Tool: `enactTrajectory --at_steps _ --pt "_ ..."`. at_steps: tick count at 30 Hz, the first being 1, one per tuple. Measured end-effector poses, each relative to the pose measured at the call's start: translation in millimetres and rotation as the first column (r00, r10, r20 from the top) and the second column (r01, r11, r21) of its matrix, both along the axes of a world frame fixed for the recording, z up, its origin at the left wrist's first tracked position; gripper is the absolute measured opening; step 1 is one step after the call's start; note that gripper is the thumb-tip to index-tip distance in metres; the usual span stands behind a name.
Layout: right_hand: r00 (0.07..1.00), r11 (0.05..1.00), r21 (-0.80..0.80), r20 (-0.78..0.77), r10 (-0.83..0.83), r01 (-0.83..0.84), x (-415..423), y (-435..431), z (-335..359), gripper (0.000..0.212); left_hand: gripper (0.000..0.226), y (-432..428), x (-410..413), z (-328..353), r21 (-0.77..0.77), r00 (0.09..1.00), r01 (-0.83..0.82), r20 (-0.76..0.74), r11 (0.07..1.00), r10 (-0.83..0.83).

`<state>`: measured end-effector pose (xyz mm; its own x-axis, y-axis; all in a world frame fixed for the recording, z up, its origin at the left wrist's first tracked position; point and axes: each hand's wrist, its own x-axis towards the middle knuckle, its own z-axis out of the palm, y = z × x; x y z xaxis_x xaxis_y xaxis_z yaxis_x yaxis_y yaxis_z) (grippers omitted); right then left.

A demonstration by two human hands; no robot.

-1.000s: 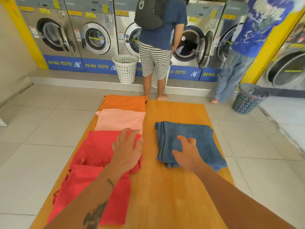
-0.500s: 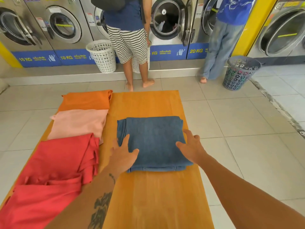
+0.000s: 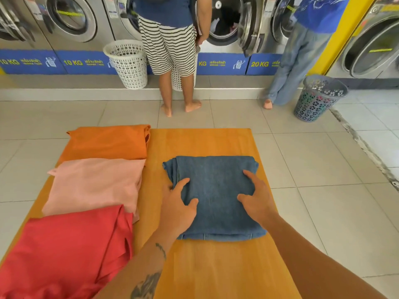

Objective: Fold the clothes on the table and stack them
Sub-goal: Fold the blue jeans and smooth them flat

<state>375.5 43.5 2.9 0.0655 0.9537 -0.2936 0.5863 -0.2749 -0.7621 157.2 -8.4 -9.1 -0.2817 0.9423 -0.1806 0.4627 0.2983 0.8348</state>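
On the right half of the desk [image 3: 216, 266], the folded blue garment [image 3: 216, 190] is now pressed flat by both open-gripped hands: left hand [image 3: 177, 210] shifted over from the red cloth [image 3: 64, 251], right hand [image 3: 257, 199]; stacking appears next.

Folded blue garment [image 3: 216, 197], frame centre: matt denim-like cloth, slightly coarse weave, stitched hem at its lower edge. Table [image 3: 203, 266] beneath: orange-stained wood, smooth, faint grain, low sheen. Three cloths at left, orange [image 3: 108, 143], pink [image 3: 95, 184] and red [image 3: 64, 251]: soft matt fabric, fine knit. Floor tiles [image 3: 323, 212]: pale, glazed, lightly glossy. Washing machines [image 3: 71, 20] along the top: brushed metal fronts, shiny door rims. White basket [image 3: 127, 63] and grey basket [image 3: 319, 98]: perforated plastic.
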Motion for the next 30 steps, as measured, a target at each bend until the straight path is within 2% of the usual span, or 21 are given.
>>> enactTrajectory --at_steps 3,6,11,15,19,22,26,30 --pt "0.999 0.998 0.059 0.036 0.015 -0.017 -16.7 46.8 9.9 0.072 0.056 43.2 -13.0 5.5 0.083 1.000 0.005 -0.016 0.997 -0.004" --pt "0.994 0.992 0.118 0.110 0.024 -0.037 -30.3 94.6 15.2 0.070 0.056 90.4 -29.7 0.4 0.099 0.998 0.036 -0.046 0.994 -0.032" --pt "0.962 0.997 0.057 0.271 0.033 -0.051 -36.1 126.3 -17.2 0.066 0.060 127.0 -43.0 -23.6 -0.037 0.972 0.148 -0.178 0.988 -0.153" --pt "0.969 0.994 0.107 0.241 -0.050 0.024 -31.4 127.0 -40.9 0.062 0.054 119.8 -39.6 -42.1 0.120 0.982 0.088 -0.179 0.989 -0.066" --pt "0.969 0.994 0.105 0.243 -0.047 0.022 -31.5 127.5 -40.2 0.062 0.052 119.6 -41.4 -46.0 0.136 0.981 0.085 -0.183 0.987 -0.060" --pt "0.940 0.999 -0.003 0.338 0.039 -0.041 -36.7 128.4 -26.6 0.065 0.052 118.2 -43.6 -37.1 0.092 0.984 0.105 -0.155 0.990 -0.090" --pt "0.843 0.972 -0.209 0.500 0.199 -0.106 -40.5 122.6 0.9 0.075 0.049 101.0 -61.4 -13.9 0.060 0.988 0.126 -0.101 0.990 -0.120" --pt "0.762 0.973 -0.187 0.608 0.224 -0.136 -51.8 89.2 23.6 0.073 0.046 57.4 -80.7 12.7 0.082 0.976 0.117 -0.193 0.990 -0.099"
